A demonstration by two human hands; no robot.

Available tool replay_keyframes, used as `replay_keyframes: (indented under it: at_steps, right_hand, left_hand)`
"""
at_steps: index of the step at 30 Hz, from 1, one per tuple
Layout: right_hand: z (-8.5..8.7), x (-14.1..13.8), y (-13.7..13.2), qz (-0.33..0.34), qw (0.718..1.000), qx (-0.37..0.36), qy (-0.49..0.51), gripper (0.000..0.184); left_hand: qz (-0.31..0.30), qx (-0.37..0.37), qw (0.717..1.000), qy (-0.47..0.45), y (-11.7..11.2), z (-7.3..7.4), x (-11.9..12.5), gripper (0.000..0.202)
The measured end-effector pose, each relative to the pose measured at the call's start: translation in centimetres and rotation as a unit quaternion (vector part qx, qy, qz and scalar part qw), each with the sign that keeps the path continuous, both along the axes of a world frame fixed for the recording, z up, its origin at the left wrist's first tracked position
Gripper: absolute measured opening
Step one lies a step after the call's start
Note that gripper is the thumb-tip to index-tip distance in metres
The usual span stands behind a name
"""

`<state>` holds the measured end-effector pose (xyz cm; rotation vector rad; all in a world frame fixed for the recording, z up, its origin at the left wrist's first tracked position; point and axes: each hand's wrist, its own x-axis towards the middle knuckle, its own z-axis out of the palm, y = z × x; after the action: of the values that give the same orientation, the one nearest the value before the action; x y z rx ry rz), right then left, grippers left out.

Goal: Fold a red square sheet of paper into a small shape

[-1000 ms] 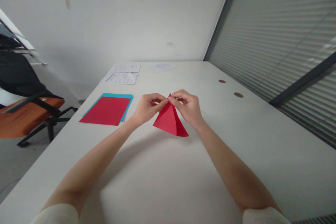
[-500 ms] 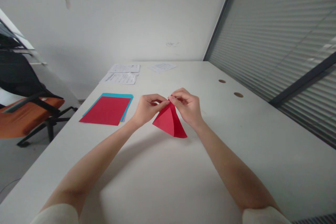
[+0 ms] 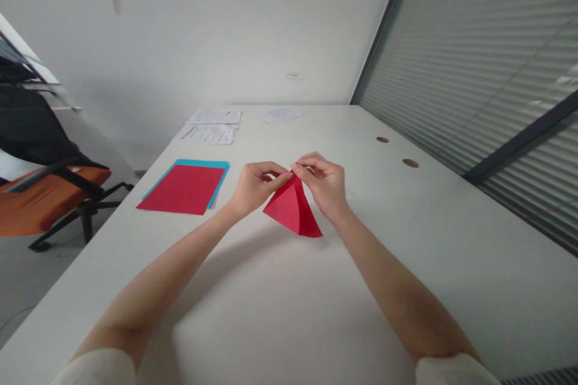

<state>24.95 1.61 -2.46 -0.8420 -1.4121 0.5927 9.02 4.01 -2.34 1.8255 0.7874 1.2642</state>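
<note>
A folded sheet of red paper [image 3: 288, 209] hangs in front of me above the white table, its top corner pinched between my two hands. A vertical crease runs down it, and its lower edges flare apart. My left hand [image 3: 258, 185] grips the top from the left with thumb and index finger. From the right, my right hand [image 3: 323, 183] pinches the same peak, its fingertips nearly touching those of the left. The very tip is partly hidden by the fingers.
On the white table [image 3: 289, 313], a stack of coloured paper [image 3: 183, 189], red on top of blue, lies at left. Printed sheets [image 3: 210, 133] lie at the back. Two round cable holes [image 3: 410, 163] are at right. An orange-seated chair [image 3: 49, 192] stands beyond the left edge.
Almost nothing differs. My right fingertips have shifted very slightly at the top of the folded red paper; both hands keep their pinch.
</note>
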Motion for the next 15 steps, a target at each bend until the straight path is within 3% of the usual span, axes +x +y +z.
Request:
replay_keyframes:
  at_steps: [15]
  right_hand:
    - [-0.28,0.0,0.2,-0.011,0.999,0.004,0.04,0.012]
  left_hand:
    - [-0.017,-0.006,1.0,0.02,-0.13,0.02,0.08,0.034]
